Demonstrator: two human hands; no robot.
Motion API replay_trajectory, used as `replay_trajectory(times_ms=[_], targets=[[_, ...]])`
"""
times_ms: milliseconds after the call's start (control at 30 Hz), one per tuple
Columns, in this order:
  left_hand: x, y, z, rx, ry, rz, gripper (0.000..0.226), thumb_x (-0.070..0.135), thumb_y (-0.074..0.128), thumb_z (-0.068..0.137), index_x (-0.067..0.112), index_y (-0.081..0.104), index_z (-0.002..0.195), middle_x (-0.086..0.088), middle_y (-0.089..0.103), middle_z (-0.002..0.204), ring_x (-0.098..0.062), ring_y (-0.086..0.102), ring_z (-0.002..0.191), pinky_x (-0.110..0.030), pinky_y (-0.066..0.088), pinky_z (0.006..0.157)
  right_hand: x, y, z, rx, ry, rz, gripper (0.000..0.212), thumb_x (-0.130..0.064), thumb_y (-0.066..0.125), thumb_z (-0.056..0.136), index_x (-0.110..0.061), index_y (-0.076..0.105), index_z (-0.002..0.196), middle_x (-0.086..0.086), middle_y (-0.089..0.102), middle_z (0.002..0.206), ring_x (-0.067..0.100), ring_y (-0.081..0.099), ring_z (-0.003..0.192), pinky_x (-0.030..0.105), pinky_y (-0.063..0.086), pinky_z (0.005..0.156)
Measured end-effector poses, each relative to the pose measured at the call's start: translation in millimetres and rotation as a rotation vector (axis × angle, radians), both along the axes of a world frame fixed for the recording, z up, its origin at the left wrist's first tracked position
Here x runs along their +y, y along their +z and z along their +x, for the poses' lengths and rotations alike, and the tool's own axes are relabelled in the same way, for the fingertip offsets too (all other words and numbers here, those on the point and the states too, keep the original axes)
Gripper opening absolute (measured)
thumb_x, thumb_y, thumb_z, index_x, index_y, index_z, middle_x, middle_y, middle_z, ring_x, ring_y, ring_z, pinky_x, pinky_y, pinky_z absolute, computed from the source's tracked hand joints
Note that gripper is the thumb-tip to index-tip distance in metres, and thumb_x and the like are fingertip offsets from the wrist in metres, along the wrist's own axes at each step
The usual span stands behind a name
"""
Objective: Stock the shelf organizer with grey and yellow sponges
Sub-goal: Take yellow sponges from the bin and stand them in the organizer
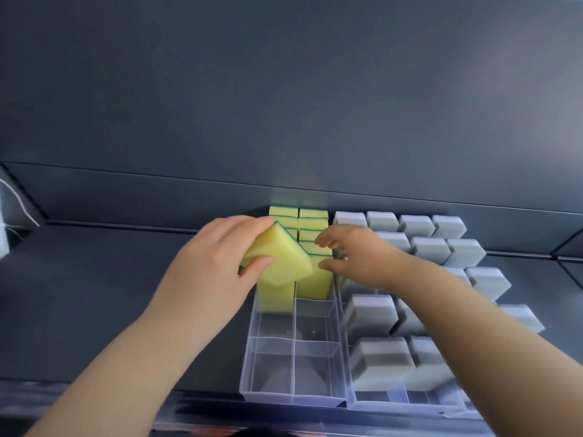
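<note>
On the dark shelf point(126, 294) sat the clear organizer point(293, 397), and its right part was full of grey sponges point(432, 247) almost to the near edge, so that part looked done. Its left part had two rows of yellow sponges point(312, 219) at the far end, but the near boxes were empty, so more looked needed. The left hand point(214, 257) had its fingers clamped on a tilted yellow sponge point(284, 260) above the left row, and the right hand point(356, 253) had bent fingers on the right row; squeezing or just touching, I could not tell.
</note>
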State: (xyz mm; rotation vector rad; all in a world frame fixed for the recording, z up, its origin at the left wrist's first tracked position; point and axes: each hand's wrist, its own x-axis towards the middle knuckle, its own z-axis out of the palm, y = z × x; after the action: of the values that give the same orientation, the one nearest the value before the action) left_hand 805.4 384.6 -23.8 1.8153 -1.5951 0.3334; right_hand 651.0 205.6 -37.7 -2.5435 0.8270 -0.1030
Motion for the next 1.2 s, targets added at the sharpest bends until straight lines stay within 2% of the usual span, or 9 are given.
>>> replay_trajectory(times_ms=[133,200,267,400,500,600,800,1067,1200], targets=[[-28.6,-2.6,-13.9,-0.024,-0.116,0.092,0.04,0.023,0.077,0.073,0.015,0.065,0.111,0.001,0.066,0.107,-0.013,0.055,0.099,-0.024,0.044,0.088,1.9,19.3,-20.0,-0.149,-0.062,0.027,0.026,-0.02,0.066,0.083,-0.02,0.061,0.108,-0.011,0.06,0.102,0.003,0.055,0.094,0.021,0.044,0.09],[-42.1,-5.3,-20.2,-0.049,-0.173,0.146,0.041,0.019,0.079,0.071,0.015,0.066,0.109,0.002,0.066,0.106,-0.018,0.059,0.098,-0.024,0.043,0.087,7.1,22.7,-26.8,-0.199,-0.06,0.061,0.024,-0.018,0.066,0.083,-0.022,0.061,0.106,-0.016,0.059,0.097,-0.005,0.055,0.09,0.015,0.044,0.088],[-53.7,-8.0,-25.3,-0.089,-0.217,0.181,0.04,0.018,0.077,0.073,0.014,0.065,0.111,0.001,0.066,0.108,-0.021,0.058,0.101,-0.028,0.043,0.086,11.8,22.0,-31.6,-0.225,-0.052,0.076,0.025,-0.018,0.066,0.083,-0.025,0.061,0.106,-0.022,0.056,0.094,-0.009,0.054,0.089,0.009,0.043,0.086],[-68.5,-17.4,-27.7,-0.138,-0.213,0.321,0.04,0.024,0.064,0.086,0.017,0.056,0.125,0.003,0.058,0.122,-0.018,0.047,0.115,-0.033,0.041,0.092,14.2,15.1,-36.2,-0.233,-0.06,0.057,0.032,-0.019,0.066,0.083,-0.023,0.059,0.115,-0.018,0.057,0.102,-0.004,0.054,0.094,0.004,0.04,0.086],[-72.2,-25.1,-28.1,-0.188,-0.259,0.311,0.035,0.018,0.072,0.078,0.012,0.064,0.112,-0.002,0.063,0.104,-0.025,0.056,0.101,-0.041,0.052,0.075,14.3,10.2,-37.3,-0.206,-0.048,0.012,0.035,-0.02,0.063,0.085,-0.023,0.057,0.119,-0.014,0.056,0.11,-0.005,0.05,0.096,0.004,0.035,0.086],[-74.8,-35.4,-28.1,-0.224,-0.286,0.234,0.032,0.013,0.082,0.065,0.007,0.07,0.094,-0.003,0.064,0.087,-0.026,0.061,0.082,-0.037,0.054,0.052,13.4,6.5,-37.9,-0.192,-0.025,-0.03,0.035,-0.021,0.062,0.086,-0.023,0.057,0.121,-0.012,0.056,0.114,-0.004,0.047,0.098,0.002,0.03,0.085],[-75.4,-45.3,-31.1,-0.208,-0.307,0.157,0.021,0.011,0.076,0.073,0.006,0.069,0.092,-0.003,0.063,0.089,-0.023,0.059,0.083,-0.035,0.052,0.051,7.6,-0.2,-38.0,-0.126,-0.01,-0.088,0.04,-0.025,0.059,0.088,-0.023,0.051,0.128,-0.008,0.052,0.128,0.007,0.048,0.117,0.016,0.035,0.098],[-62.5,-54.5,-32.3,-0.139,-0.241,0.12,0.021,0.023,0.059,0.082,0.01,0.07,0.094,-0.001,0.061,0.094,-0.016,0.052,0.091,-0.035,0.053,0.055,4.4,-4.0,-28.7,0.063,0.136,-0.091,0.069,-0.039,0.067,0.078,-0.033,0.034,0.138,-0.01,0.042,0.14,0.008,0.04,0.125,0.029,0.037,0.102],[-60.5,-62.2,-36.0,-0.168,-0.249,0.246,0.026,0.009,0.077,0.066,0.01,0.07,0.091,-0.001,0.061,0.091,-0.02,0.059,0.087,-0.03,0.051,0.047,1.4,-5.2,-28.0,0.088,0.162,-0.097,0.07,-0.04,0.066,0.079,-0.034,0.031,0.14,-0.01,0.04,0.142,0.009,0.039,0.127,0.029,0.037,0.104]])
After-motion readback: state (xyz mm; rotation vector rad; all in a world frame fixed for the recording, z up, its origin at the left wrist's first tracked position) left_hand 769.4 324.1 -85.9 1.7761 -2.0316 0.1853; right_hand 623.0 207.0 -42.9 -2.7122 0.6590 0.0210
